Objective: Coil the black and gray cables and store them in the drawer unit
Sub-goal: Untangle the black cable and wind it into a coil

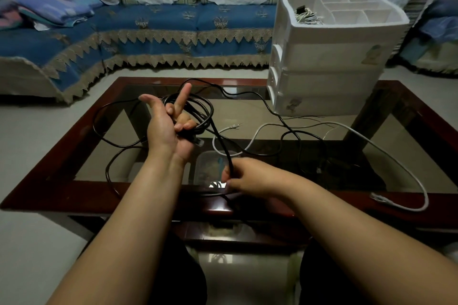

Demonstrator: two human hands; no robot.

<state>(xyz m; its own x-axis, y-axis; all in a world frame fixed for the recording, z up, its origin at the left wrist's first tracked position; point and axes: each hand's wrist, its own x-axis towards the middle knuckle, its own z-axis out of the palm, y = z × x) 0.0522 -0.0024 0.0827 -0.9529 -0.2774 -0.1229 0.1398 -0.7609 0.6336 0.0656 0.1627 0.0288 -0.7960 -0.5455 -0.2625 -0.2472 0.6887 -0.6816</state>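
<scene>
My left hand [168, 129] is raised palm up over the glass table and holds several loops of the black cable [198, 109] under its curled fingers, with the index finger pointing up. My right hand [245, 178], lower and near the table's front edge, pinches a strand of the same black cable. The rest of it trails loosely across the glass to both sides. A gray cable [386, 151] lies uncoiled on the right half of the table. The white drawer unit [327, 62] stands at the table's back right, its drawers closed.
The glass table has a dark red wooden frame [62, 181]. The unit's open top tray [347, 7] holds a bundle of pale cords in its left compartment. A sofa with a blue cover [173, 30] runs behind the table. Thin wires lie by the unit's base.
</scene>
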